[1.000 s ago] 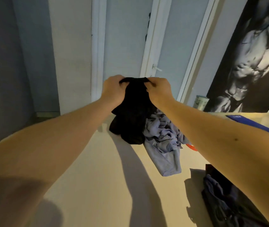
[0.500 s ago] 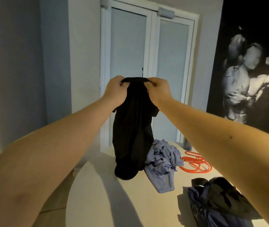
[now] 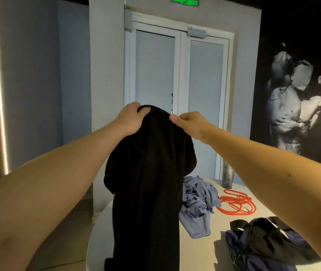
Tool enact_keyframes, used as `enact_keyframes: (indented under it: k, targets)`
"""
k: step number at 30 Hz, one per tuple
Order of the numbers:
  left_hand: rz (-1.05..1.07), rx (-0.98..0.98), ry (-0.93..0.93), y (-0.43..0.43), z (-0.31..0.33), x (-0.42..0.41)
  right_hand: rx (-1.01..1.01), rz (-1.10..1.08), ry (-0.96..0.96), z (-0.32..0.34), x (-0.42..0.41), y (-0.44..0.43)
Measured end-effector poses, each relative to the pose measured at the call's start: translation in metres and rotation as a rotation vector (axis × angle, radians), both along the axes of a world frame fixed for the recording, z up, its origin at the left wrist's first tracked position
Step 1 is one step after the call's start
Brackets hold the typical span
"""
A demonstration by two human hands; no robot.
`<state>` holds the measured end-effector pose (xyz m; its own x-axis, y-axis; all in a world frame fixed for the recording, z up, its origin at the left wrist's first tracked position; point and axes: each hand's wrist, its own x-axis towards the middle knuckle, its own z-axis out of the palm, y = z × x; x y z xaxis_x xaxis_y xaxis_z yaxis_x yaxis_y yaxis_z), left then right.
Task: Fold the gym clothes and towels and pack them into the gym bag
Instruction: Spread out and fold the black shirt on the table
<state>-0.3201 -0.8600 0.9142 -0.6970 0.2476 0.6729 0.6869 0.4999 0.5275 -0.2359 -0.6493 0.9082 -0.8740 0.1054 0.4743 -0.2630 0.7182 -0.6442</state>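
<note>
Left hand [image 3: 129, 120] and right hand [image 3: 190, 124] pinch black garment's [image 3: 147, 182] top edge, hanging above table [image 3: 217, 243].

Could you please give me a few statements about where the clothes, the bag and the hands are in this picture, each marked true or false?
1. Both the left hand and the right hand grip the top edge of the black garment, which hangs down. True.
2. The lavender garment lies neatly folded on the table. False: it lies crumpled in a heap.
3. The orange cord lies loosely coiled on the table, right of the lavender garment. True.
4. The gym bag hangs from the right hand. False: it rests on the table under the right forearm.
5. The bottle stands at the table's far edge. True.
</note>
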Motion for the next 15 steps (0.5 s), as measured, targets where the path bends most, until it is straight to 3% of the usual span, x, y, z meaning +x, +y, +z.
enact_keyframes:
  k: [5,8,11,15]
  targets:
    - [0.069,-0.136,0.134,-0.018,0.018,0.018,0.095,0.075,-0.164,-0.006,0.01,0.009]
    - [0.163,-0.348,0.226,-0.037,0.026,0.029,0.261,-0.123,-0.096,-0.005,0.011,0.017]
    - [0.246,-0.506,0.259,-0.055,0.035,0.04,0.297,-0.294,0.005,0.0,0.016,0.025]
    - [0.225,-0.459,0.173,-0.065,0.04,0.048,0.195,-0.31,0.063,0.007,0.018,0.018]
